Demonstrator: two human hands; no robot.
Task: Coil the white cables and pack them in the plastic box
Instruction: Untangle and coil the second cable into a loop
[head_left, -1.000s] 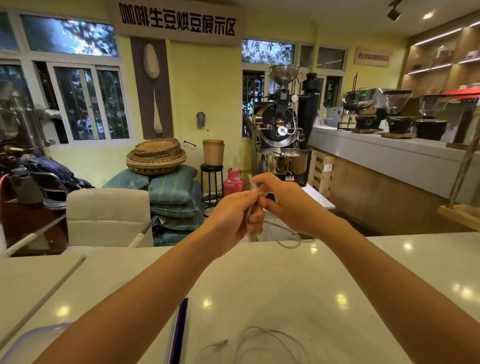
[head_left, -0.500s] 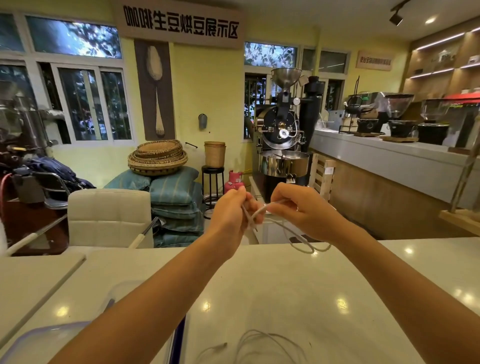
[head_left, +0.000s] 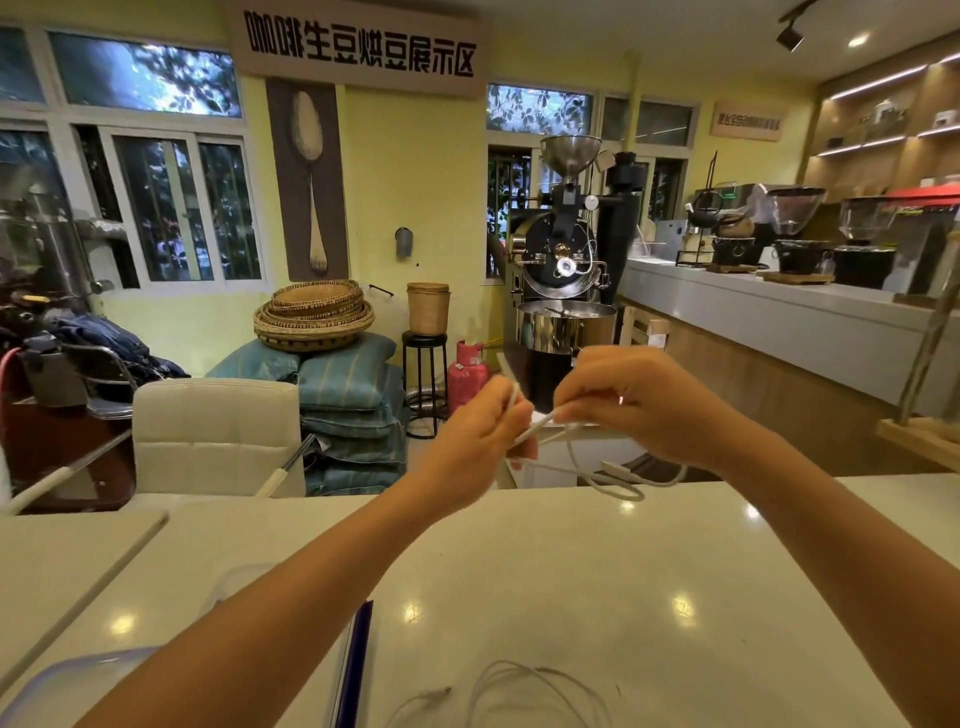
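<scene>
Pale glossy counter (head_left: 571, 561) fills the lower half of the frame, with a café room and a coffee roaster (head_left: 563, 270) behind it. Both my hands are raised near the centre of the frame, above the counter's far edge and close together. My left hand (head_left: 475, 441) has its fingers curled round the white cable (head_left: 543, 425), and my right hand (head_left: 641, 410) pinches the same cable just beside it. The short run between them lies roughly left to right, rising a little toward the right.

From there the slack drops in a loop (head_left: 623, 488) below and right of my right hand — whether it touches the counter I cannot tell. So the free length lies on the right hand's side, and I judge that hand should bring the next turn round while the left holds the coil.

A second cable (head_left: 524, 691) lies loose at bottom centre, between my forearms. The plastic box (head_left: 47, 691) sits in the lower left corner — nearer my left arm.
</scene>
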